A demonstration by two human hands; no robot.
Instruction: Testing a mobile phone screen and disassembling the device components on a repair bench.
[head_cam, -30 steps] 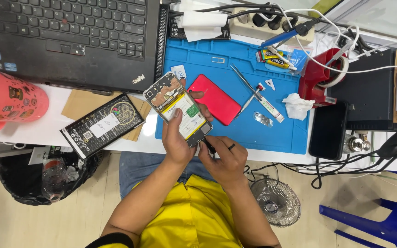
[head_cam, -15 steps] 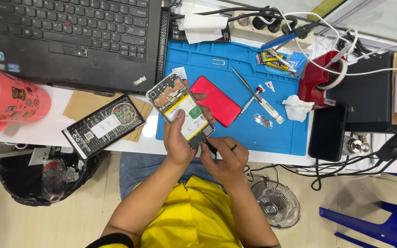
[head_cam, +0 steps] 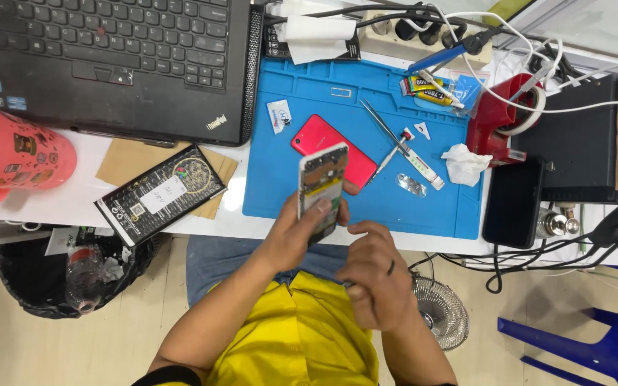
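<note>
White surface [head_cam: 80, 204] carries a black laptop [head_cam: 109, 64] and a blue repair mat [head_cam: 366, 143], where a red phone back [head_cam: 334, 150], tweezers [head_cam: 380, 123] and a crumpled tissue [head_cam: 464, 163] lie. Above the mat's near edge, the left hand [head_cam: 298, 232] has its grip closed around an opened phone [head_cam: 321, 189], circuit side up. The right hand [head_cam: 377, 275], fingers curled, hovers just beside it; whether it holds anything cannot be told.

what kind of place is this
Probably a phone repair bench: the left hand holds an opened phone over a blue work mat, with tweezers and glue tubes nearby.
</note>
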